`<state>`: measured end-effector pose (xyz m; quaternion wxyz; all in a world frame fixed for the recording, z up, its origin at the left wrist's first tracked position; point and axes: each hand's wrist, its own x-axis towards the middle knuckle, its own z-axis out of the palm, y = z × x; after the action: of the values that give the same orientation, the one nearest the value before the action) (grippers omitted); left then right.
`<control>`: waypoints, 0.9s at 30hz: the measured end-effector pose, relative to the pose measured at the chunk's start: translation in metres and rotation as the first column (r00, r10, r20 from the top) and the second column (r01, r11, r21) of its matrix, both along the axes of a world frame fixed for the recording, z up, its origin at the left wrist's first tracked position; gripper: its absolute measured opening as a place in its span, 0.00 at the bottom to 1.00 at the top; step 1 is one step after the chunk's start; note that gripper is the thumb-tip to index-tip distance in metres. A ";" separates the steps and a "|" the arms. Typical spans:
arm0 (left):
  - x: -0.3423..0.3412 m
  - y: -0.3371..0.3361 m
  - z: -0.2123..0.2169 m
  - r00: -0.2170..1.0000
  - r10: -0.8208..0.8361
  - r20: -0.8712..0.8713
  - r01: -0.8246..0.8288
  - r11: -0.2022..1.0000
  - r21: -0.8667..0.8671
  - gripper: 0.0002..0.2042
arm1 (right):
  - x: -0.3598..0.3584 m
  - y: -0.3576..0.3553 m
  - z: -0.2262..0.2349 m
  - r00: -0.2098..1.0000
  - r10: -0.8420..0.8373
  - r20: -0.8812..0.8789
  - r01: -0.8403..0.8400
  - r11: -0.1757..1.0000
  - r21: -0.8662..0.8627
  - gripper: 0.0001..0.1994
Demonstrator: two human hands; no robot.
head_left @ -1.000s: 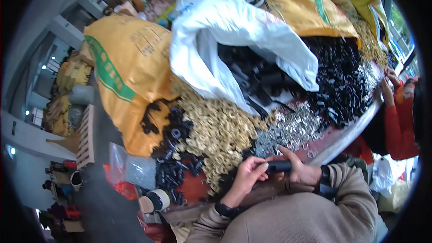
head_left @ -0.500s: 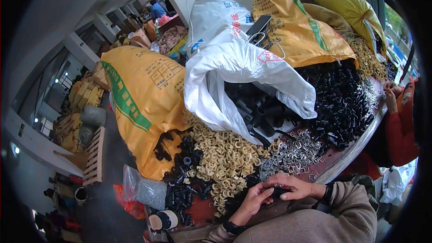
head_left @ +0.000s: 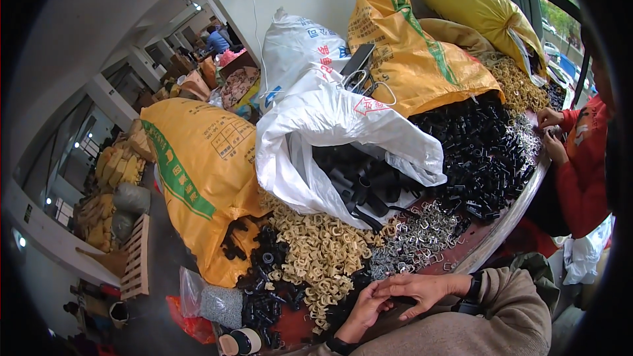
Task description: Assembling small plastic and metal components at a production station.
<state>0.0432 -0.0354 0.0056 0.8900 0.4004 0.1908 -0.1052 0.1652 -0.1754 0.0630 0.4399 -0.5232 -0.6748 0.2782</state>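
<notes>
At the near edge of the table my left hand (head_left: 364, 310) and my right hand (head_left: 425, 289) meet, fingers closed together. Something small and dark shows in the shadow between them, mostly hidden by the fingers. Just beyond my hands lies a heap of tan U-shaped pieces (head_left: 316, 240). Silver U-shaped metal pieces (head_left: 422, 236) are spread behind my right hand. To the left of my left hand are loose black plastic parts (head_left: 258, 303). An open white woven sack (head_left: 283, 175) lies on its side behind the heaps, with larger black parts (head_left: 366, 188) in its mouth.
Orange woven sacks (head_left: 198, 151) (head_left: 428, 72) flank the white one. A jar (head_left: 245, 341) and a clear bag of small grey bits (head_left: 222, 306) stand at the left edge. A phone (head_left: 359, 59) with a cable rests on the sacks. A co-worker in red (head_left: 583, 165) sits at right.
The view has tilted up, so the table sits lower and shifted left. My right hand's fingers now reach across over my left fingertips. The co-worker's hands show more fully.
</notes>
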 end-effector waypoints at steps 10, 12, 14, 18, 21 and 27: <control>0.005 -0.006 -0.008 0.996 -0.047 -0.074 0.045 0.999 -0.021 0.16 | -0.004 -0.012 -0.004 0.984 -0.144 -0.101 0.145 0.989 -0.004 0.29; 0.008 -0.009 -0.005 0.996 -0.046 -0.081 0.043 0.998 -0.040 0.16 | 0.000 -0.014 -0.004 0.977 -0.194 -0.088 0.197 0.980 0.024 0.28; 0.012 -0.014 0.005 0.999 -0.027 -0.028 0.024 0.996 -0.084 0.17 | 0.005 -0.015 -0.005 0.959 -0.276 -0.065 0.280 0.957 0.077 0.27; 0.017 -0.020 0.011 1.000 -0.014 -0.003 0.014 0.992 -0.124 0.18 | 0.007 -0.021 -0.010 0.931 -0.359 -0.068 0.365 0.926 0.094 0.25; 0.021 -0.021 0.008 1.000 -0.008 0.002 0.008 0.990 -0.144 0.19 | 0.010 -0.020 -0.010 0.928 -0.362 -0.089 0.370 0.923 0.102 0.23; 0.021 -0.017 -0.008 0.998 -0.008 -0.061 -0.002 0.986 -0.169 0.20 | 0.013 -0.020 -0.019 0.896 -0.395 -0.202 0.413 0.909 0.057 0.19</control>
<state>0.0646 -0.0526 -0.0020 0.9144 0.3202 0.2079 -0.1346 0.1784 -0.1958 0.0442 0.5743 -0.6014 -0.5203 0.1947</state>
